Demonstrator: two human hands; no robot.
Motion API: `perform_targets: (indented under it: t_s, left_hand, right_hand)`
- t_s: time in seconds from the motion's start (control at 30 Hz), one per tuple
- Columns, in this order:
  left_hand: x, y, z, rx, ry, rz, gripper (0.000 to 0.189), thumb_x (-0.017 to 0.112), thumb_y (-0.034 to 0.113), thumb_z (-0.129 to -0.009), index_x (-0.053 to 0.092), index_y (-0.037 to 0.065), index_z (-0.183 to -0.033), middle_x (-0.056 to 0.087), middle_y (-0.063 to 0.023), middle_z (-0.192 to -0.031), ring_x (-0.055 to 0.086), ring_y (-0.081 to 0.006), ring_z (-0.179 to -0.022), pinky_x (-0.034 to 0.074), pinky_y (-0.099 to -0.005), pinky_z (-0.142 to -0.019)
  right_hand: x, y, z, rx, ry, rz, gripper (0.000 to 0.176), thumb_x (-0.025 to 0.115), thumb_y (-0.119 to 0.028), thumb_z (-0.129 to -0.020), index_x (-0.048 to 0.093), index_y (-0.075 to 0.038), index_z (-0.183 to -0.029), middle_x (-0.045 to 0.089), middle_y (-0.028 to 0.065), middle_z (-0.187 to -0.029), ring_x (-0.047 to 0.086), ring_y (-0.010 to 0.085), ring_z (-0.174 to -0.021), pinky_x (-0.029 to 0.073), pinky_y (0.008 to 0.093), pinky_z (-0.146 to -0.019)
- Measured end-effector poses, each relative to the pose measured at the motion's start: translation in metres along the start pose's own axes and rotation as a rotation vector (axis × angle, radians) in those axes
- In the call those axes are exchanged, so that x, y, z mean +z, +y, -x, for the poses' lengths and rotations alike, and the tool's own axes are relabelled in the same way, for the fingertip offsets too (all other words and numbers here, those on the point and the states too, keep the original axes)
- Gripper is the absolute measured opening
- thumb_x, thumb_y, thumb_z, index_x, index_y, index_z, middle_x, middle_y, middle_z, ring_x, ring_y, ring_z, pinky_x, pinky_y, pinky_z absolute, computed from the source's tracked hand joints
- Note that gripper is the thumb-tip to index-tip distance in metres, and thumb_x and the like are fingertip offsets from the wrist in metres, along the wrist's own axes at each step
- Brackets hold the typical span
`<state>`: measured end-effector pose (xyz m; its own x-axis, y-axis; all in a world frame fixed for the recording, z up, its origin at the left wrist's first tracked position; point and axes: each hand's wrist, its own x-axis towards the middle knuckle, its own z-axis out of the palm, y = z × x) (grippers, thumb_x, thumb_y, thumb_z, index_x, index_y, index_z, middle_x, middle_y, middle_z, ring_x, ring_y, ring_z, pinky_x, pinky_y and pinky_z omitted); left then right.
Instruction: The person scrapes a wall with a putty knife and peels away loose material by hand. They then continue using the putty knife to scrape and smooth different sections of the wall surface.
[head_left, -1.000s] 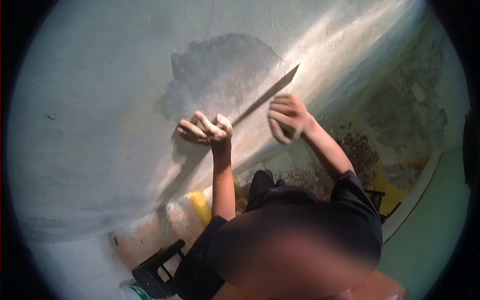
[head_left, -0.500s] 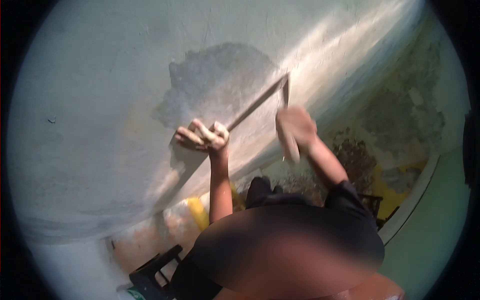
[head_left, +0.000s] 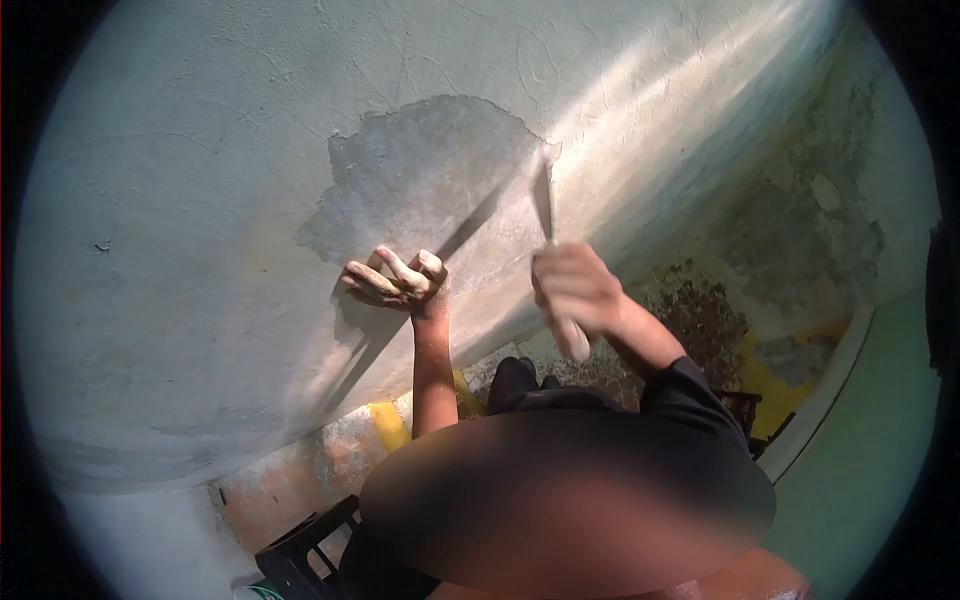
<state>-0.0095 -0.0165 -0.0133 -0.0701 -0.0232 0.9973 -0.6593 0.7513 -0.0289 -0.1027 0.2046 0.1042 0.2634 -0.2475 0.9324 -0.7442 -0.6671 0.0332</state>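
My right hand (head_left: 580,290) is wrapped round the pale handle of a scraper (head_left: 543,200). The narrow blade points up, its tip at the right edge of a bare grey patch (head_left: 430,140) where the wall's coating is gone. Motion blurs this hand a little. Lower left of it, my left hand (head_left: 398,282) rests against the wall (head_left: 200,250) at the patch's lower edge, fingers bent and apart, with nothing in them. Whitish dust coats its fingertips.
A dark shadow band crosses the wall beside my left hand. Below stands a black chair or stool (head_left: 305,550), near a yellow strip (head_left: 388,425). Debris (head_left: 705,320) covers the floor on the right, and a second worn patch (head_left: 790,240) lies beyond it.
My right hand has shifted down and slightly left with the scraper, and the blade tip has moved left along the patch edge. My left hand stays nearly in place.
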Motion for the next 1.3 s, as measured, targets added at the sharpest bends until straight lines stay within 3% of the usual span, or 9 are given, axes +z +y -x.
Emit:
perform_targets:
  t_s: [0.27,0.43,0.5,0.63,0.7,0.97,1.03,1.1,1.3]
  left_hand:
    - [0.001,0.000,0.007,-0.023,-0.004,0.044,0.064,0.044,0.035,-0.100,0.037,0.002,-0.154,0.022,-0.0351,-0.160,0.018,-0.0523,-0.151,0.012,-0.0666,-0.119]
    - [-0.001,0.003,0.002,-0.011,0.009,0.037,0.063,0.044,0.035,-0.100,0.036,0.003,-0.154,0.023,-0.0353,-0.160,0.020,-0.0529,-0.150,0.012,-0.0651,-0.120]
    - [-0.003,0.002,0.002,-0.029,-0.002,0.039,0.061,0.043,0.034,-0.101,0.041,0.001,-0.152,0.027,-0.0358,-0.158,0.024,-0.0536,-0.148,0.015,-0.0649,-0.120]
    - [0.005,0.005,-0.002,-0.030,0.038,0.064,0.061,0.044,0.034,-0.101,0.040,0.002,-0.152,0.027,-0.0350,-0.159,0.023,-0.0531,-0.149,0.015,-0.0650,-0.120]
    - [-0.003,0.003,0.002,-0.048,-0.002,0.076,0.059,0.044,0.035,-0.102,0.042,0.002,-0.151,0.028,-0.0347,-0.158,0.024,-0.0534,-0.148,0.017,-0.0661,-0.119]
    - [-0.002,0.000,0.007,-0.040,-0.024,0.046,0.061,0.048,0.034,-0.099,0.041,0.003,-0.151,0.026,-0.0359,-0.158,0.022,-0.0554,-0.148,0.015,-0.0657,-0.119]
    - [0.003,0.002,0.003,-0.048,-0.010,0.060,0.062,0.049,0.034,-0.098,0.041,0.003,-0.151,0.026,-0.0358,-0.159,0.022,-0.0556,-0.148,0.015,-0.0660,-0.119]
    - [-0.016,-0.004,0.013,-0.033,-0.047,0.077,0.064,0.050,0.034,-0.097,0.040,0.004,-0.152,0.025,-0.0358,-0.159,0.022,-0.0559,-0.148,0.014,-0.0664,-0.119]
    - [-0.002,0.002,0.008,-0.050,-0.012,0.052,0.060,0.045,0.034,-0.100,0.042,0.003,-0.151,0.028,-0.0355,-0.158,0.023,-0.0542,-0.148,0.017,-0.0664,-0.119]
  right_hand:
    - [0.000,0.014,0.012,0.059,0.043,-0.051,0.012,0.048,-0.003,-0.062,0.037,-0.005,-0.059,0.033,0.0070,-0.057,0.039,0.0245,-0.047,0.035,0.0354,-0.047]
    - [0.000,0.002,-0.002,0.002,0.142,-0.066,0.012,0.047,-0.003,-0.064,0.036,-0.006,-0.059,0.035,0.0062,-0.057,0.039,0.0221,-0.045,0.034,0.0338,-0.045]
    - [0.002,0.024,0.013,-0.002,-0.086,0.066,0.015,0.051,-0.008,-0.068,0.039,-0.007,-0.060,0.033,0.0050,-0.056,0.039,0.0238,-0.044,0.034,0.0375,-0.044]
    - [-0.004,0.002,0.009,0.023,0.091,-0.033,0.016,0.053,-0.006,-0.064,0.038,-0.007,-0.060,0.034,0.0046,-0.057,0.040,0.0232,-0.046,0.033,0.0368,-0.045]
    - [0.001,0.022,0.020,0.005,-0.086,0.109,0.016,0.050,-0.007,-0.070,0.038,-0.006,-0.060,0.033,0.0061,-0.057,0.038,0.0237,-0.045,0.033,0.0373,-0.044]
    - [0.001,0.009,0.018,0.078,0.020,0.102,0.017,0.053,-0.009,-0.063,0.037,-0.006,-0.060,0.031,0.0061,-0.057,0.036,0.0246,-0.045,0.031,0.0386,-0.044]
    - [-0.001,0.014,0.014,0.015,0.135,-0.007,0.019,0.054,-0.007,-0.053,0.036,-0.006,-0.061,0.028,0.0055,-0.058,0.034,0.0242,-0.045,0.030,0.0389,-0.044]
    - [-0.004,0.035,0.036,0.160,-0.131,0.162,0.022,0.054,-0.009,-0.052,0.035,-0.006,-0.061,0.027,0.0057,-0.058,0.035,0.0246,-0.045,0.033,0.0373,-0.045]
    - [0.005,0.010,0.051,0.414,-0.158,0.330,0.025,0.056,-0.007,-0.053,0.033,-0.007,-0.061,0.032,0.0065,-0.058,0.038,0.0247,-0.046,0.035,0.0352,-0.045]
